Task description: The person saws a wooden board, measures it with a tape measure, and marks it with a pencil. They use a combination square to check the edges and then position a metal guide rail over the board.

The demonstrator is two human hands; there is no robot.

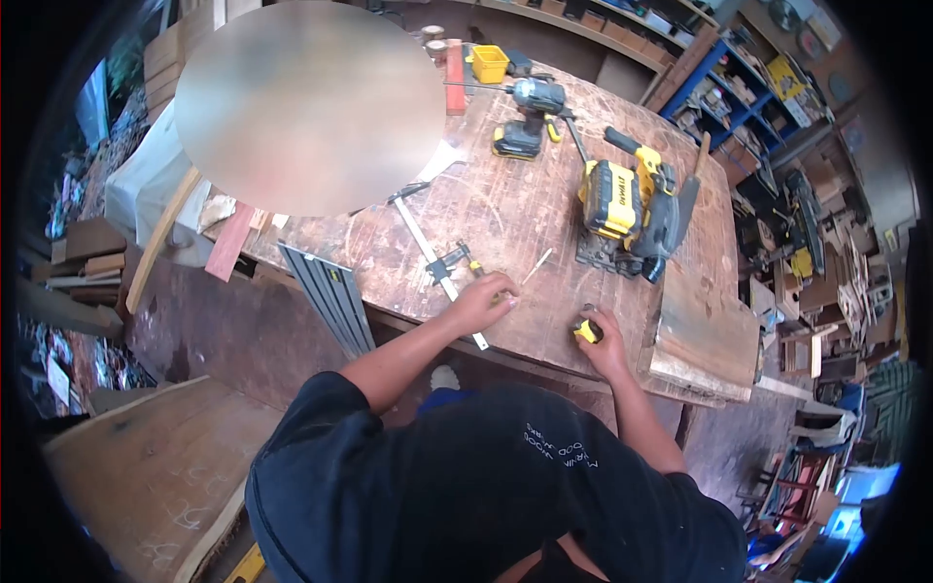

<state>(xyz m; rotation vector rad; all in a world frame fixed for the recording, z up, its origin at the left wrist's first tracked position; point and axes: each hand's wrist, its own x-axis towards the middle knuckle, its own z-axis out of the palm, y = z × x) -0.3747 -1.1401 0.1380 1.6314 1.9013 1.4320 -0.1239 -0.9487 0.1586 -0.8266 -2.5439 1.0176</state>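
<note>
My right hand (607, 342) is closed around a small black and yellow tape measure (587, 331) at the front of the wooden workbench (544, 321). My left hand (483, 303) rests over the bench with its fingers curled together. What they hold, if anything, I cannot make out. A bar clamp (439, 268) lies beside and partly under that hand, its bar sticking out past the bench edge. Just beyond my left fingertips lies a thin, pale pencil-like stick (537, 265).
A cordless circular saw (622, 209) stands on the bench's right side. Behind are a cordless drill (528, 117) and a yellow box (489, 64). Grey metal strips (330, 291) lean against the front edge. A wooden slab (705, 340) lies at right. A blurred oval hides the back left.
</note>
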